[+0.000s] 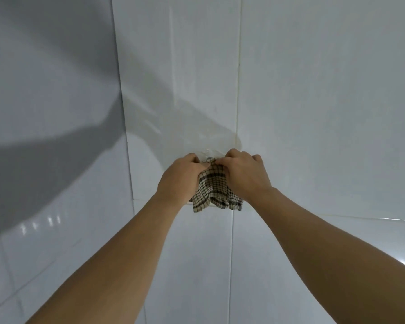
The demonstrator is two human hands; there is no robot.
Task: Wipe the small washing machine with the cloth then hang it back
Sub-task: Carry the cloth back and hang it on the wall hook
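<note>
From the head camera, two bare forearms reach up and forward to a wall of large glossy white tiles [313,90], meeting at the middle of the frame. Between them hangs a small cream cloth checked with dark brown lines [214,187], bunched at the top and fanning out below, its lower edge falling level with a horizontal grout line. The left hand [180,175] is closed on the cloth's upper left side, fingers curled over the fabric and knuckles toward the camera. The right hand [243,170] pinches the upper right of the cloth, thumb and fingertips pressed together at the gathered top. That gathered top sits against a small clear fixture on the wall [208,152], just left of a vertical grout line; how the cloth is attached there cannot be made out, as the fingers cover the spot. A yellowish stain [229,134] spreads on the tile just above the fixture. The shadows of the arms [56,148] fall broad and grey across the tiles on the left side of the wall.
</note>
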